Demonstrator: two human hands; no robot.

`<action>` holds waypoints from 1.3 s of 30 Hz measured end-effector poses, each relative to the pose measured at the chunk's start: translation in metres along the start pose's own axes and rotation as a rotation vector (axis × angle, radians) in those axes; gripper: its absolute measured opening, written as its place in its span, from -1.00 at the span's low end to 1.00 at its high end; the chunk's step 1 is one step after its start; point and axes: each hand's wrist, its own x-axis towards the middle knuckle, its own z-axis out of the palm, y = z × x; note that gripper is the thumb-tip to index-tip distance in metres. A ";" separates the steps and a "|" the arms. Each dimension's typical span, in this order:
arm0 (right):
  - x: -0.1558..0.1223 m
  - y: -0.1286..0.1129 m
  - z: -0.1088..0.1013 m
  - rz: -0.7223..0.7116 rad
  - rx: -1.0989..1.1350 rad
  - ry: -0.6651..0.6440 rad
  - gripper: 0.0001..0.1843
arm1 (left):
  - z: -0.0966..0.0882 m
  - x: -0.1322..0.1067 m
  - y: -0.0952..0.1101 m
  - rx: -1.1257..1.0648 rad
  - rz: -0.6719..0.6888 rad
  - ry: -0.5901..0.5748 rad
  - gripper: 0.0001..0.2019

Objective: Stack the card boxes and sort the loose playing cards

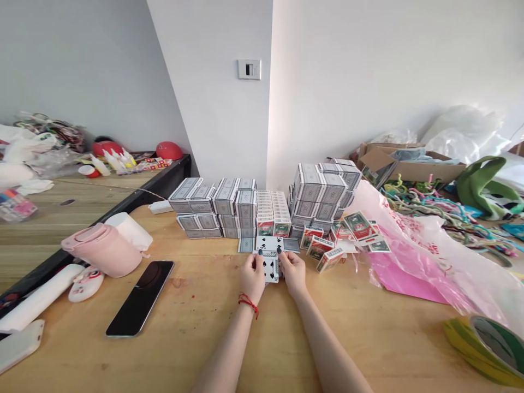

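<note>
My left hand [252,277] and my right hand [293,271] both pinch a small stack of playing cards [270,262] just above the wooden table [204,327]. The top card shows black spade pips. A red string bracelet circles my left wrist. Face-down cards [246,245] lie flat on the table right behind my fingers. Beyond them stand piled card decks wrapped in grey-patterned packs [213,207], and a block of red-and-green card boxes [273,214].
A black phone [141,297] lies at the left, beside a pink jug [104,248] and white rolls. Loose card boxes [347,237] and a pink plastic bag [413,256] are at the right. A tape roll [487,346] sits at the near right corner.
</note>
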 end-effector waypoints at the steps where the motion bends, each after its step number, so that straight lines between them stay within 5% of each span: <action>1: 0.000 -0.001 0.001 -0.006 -0.011 0.023 -0.58 | 0.003 -0.001 0.001 0.023 -0.004 0.026 -0.69; 7: 0.000 -0.003 0.010 -0.164 -0.248 0.165 -0.61 | 0.013 0.001 0.003 0.101 0.017 0.086 -0.73; 11: 0.003 -0.005 0.014 -0.295 -0.400 0.136 -0.68 | 0.010 0.005 0.007 0.123 0.033 0.076 -0.72; 28: 0.003 -0.011 0.017 -0.096 -0.292 0.074 -0.66 | 0.010 0.001 0.012 0.053 0.069 -0.130 -0.73; 39: -0.004 -0.005 0.017 -0.127 -0.278 0.247 -0.66 | 0.014 -0.004 0.009 0.193 0.282 -0.070 -0.71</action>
